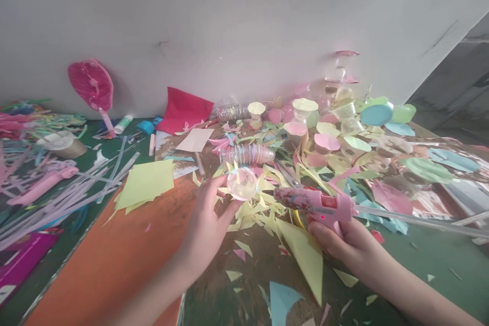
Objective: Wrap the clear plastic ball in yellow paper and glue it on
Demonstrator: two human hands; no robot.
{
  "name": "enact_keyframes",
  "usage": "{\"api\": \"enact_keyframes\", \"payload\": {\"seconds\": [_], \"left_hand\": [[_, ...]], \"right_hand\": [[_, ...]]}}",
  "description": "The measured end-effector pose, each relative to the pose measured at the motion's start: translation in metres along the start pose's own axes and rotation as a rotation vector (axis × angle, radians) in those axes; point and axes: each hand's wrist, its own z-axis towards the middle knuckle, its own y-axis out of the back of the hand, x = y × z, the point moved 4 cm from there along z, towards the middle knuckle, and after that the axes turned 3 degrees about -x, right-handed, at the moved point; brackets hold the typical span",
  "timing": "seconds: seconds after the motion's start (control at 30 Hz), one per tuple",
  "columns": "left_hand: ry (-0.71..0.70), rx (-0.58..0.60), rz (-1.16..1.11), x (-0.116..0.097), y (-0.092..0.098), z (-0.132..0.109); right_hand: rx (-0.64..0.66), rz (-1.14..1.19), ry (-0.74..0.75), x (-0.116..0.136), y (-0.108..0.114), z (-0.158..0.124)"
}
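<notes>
A small clear plastic cup [242, 184] is held between the thumb and fingers of my left hand [214, 209], its round face turned toward me. My right hand [336, 239] grips a pink hot glue gun [317, 205], whose stained nozzle points left at the cup, with a gap between them. Long clear glue sticks [412, 217] stick out of the gun's back. Yellow paper scraps [260, 214] lie under and around the cup. Behind it rests a stack of clear cups [247, 154] on its side. Scissors [288, 175] lie partly covered by scraps.
Cups topped with paper circles [326, 141] crowd the back right. Yellow paper squares [147, 183] lie on an orange board [114, 260] to the left. Thin plastic sticks [84, 188], a pink hand fan [92, 85] and a red paper sheet [183, 111] are farther off, before a grey panel [229, 25].
</notes>
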Motion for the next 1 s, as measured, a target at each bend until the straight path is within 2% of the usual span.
{"api": "enact_keyframes", "payload": {"seconds": [0.17,0.27,0.37,0.47,1.0], "left_hand": [[0.009,0.004,0.022,0.004,0.000,0.001],[-0.035,0.025,0.049,0.000,-0.002,-0.002],[-0.091,0.044,0.064,-0.005,-0.004,-0.007],[-0.142,0.049,0.079,-0.006,-0.006,-0.009],[-0.224,0.074,0.086,-0.007,-0.009,-0.013]], "right_hand": [[0.027,0.058,-0.043,0.003,0.000,-0.001],[0.028,0.044,0.009,0.013,0.004,-0.005],[0.125,0.068,0.079,0.026,0.003,-0.009],[0.186,0.075,0.072,0.033,0.002,-0.011],[0.165,0.036,0.046,0.028,0.000,-0.013]]}}
